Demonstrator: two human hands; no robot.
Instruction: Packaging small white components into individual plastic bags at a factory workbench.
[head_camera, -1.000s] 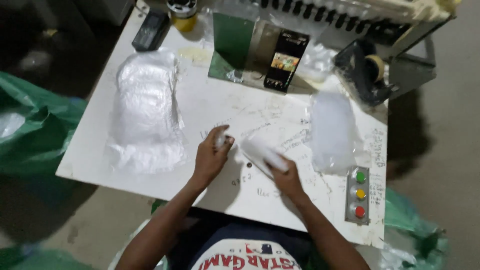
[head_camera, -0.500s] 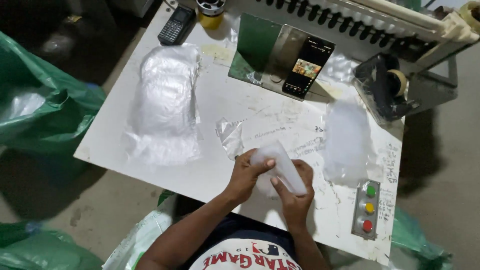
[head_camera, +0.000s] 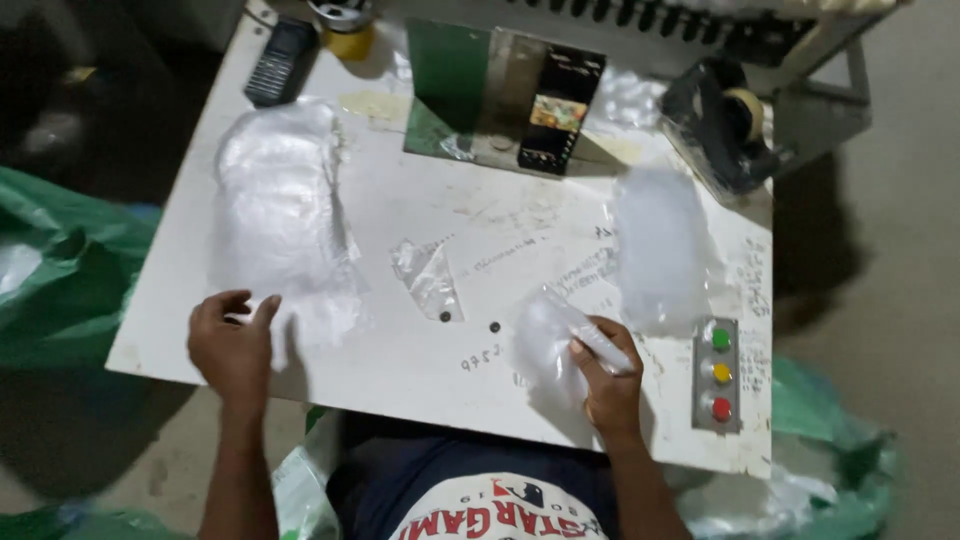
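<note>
My right hand (head_camera: 605, 385) grips a small clear plastic bag with a white item in it (head_camera: 560, 335), held just above the white table (head_camera: 420, 370) near its front edge. My left hand (head_camera: 232, 345) rests with fingers spread on the near end of a pile of clear plastic bags (head_camera: 280, 215) at the table's left side. A loose scrap of clear film (head_camera: 428, 278) lies between the two hands. A second pile of clear bags (head_camera: 660, 245) lies to the right, just beyond my right hand.
A panel with green, yellow and red buttons (head_camera: 718, 375) sits at the table's right front. A phone (head_camera: 557, 108) leans on a green stand (head_camera: 455, 85); a dark handset (head_camera: 280, 60) and a tape dispenser (head_camera: 730, 125) stand at the back. Green sacks (head_camera: 60, 270) flank the table.
My hands were together on the small bag in front of me. My left hand has let go and moved left onto the bag pile; my right hand keeps the bag.
</note>
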